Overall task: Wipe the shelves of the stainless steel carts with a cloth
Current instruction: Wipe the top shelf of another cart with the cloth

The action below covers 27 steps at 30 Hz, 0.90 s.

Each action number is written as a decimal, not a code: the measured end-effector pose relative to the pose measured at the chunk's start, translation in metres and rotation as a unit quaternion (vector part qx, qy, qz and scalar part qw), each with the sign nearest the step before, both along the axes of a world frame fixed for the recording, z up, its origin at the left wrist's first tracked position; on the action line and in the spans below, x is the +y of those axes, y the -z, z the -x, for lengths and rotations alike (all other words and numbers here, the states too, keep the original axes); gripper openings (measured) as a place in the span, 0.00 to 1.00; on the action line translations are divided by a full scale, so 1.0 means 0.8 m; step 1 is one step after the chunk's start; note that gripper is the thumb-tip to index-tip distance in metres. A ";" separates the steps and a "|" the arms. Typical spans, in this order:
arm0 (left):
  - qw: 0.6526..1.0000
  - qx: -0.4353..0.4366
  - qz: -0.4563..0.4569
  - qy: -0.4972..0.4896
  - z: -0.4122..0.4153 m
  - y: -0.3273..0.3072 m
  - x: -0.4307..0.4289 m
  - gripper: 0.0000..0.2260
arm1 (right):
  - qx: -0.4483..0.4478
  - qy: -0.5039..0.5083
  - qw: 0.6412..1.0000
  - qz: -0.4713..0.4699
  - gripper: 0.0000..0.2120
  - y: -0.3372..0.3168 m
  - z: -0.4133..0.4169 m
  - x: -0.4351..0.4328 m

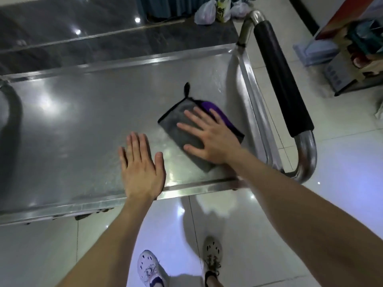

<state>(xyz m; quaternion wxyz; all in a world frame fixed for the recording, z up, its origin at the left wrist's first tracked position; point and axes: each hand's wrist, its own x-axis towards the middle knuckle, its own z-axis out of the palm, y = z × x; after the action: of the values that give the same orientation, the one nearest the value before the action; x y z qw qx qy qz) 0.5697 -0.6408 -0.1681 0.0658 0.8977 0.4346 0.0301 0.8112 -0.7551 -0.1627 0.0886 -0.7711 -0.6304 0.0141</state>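
A stainless steel cart's top shelf (83, 125) fills the middle of the head view. A folded grey cloth (176, 119) with a purple side and a black loop lies near the shelf's right end. My right hand (209, 137) presses flat on the cloth, fingers spread and straight. My left hand (141, 166) rests flat on the bare steel just left of the cloth, near the shelf's front edge, fingers together. Damp streaks show on the steel around the cloth.
The cart's push handle (281, 79) with black foam grip curves past the right end. A dark glossy counter (103, 38) stands beyond the cart. Plastic bags (207, 13) lie on the floor at the back. Boxes (348, 59) sit at right. My feet stand on white tiles (342, 172).
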 end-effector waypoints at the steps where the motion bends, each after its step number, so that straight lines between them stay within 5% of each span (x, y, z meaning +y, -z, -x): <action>1: 1.000 -0.002 -0.002 -0.002 -0.002 0.001 0.000 0.34 | 0.004 0.044 0.999 0.007 0.36 -0.005 -0.026 0.020; 6: 1.000 -0.008 -0.015 -0.007 -0.010 0.005 -0.003 0.33 | 0.062 0.296 0.950 0.072 0.40 -0.031 -0.169 0.116; 9: 1.000 -0.005 -0.030 -0.007 -0.015 0.008 -0.003 0.33 | 0.059 0.361 0.927 0.082 0.40 -0.031 -0.183 0.164; 14: 1.000 0.010 -0.024 -0.008 -0.020 0.006 -0.002 0.33 | 0.038 0.112 0.989 0.090 0.36 -0.034 -0.077 0.219; 18: 1.000 0.013 -0.025 -0.008 -0.017 0.005 -0.002 0.33 | 0.050 -0.027 0.994 0.095 0.36 -0.038 -0.060 0.213; 23: 0.999 0.007 -0.036 -0.012 -0.019 0.007 -0.001 0.33 | 0.053 0.247 0.965 0.067 0.38 -0.042 -0.163 0.167; 27: 0.999 0.004 -0.036 -0.008 -0.019 0.008 -0.001 0.32 | 0.058 0.306 0.945 0.094 0.41 -0.045 -0.220 0.133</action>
<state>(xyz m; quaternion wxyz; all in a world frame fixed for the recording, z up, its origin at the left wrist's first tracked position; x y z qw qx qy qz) 0.5850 -0.6414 -0.1747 0.0311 0.8962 0.4405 0.0424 0.9872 -0.6484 -0.1265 0.0526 -0.9297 -0.3532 0.0904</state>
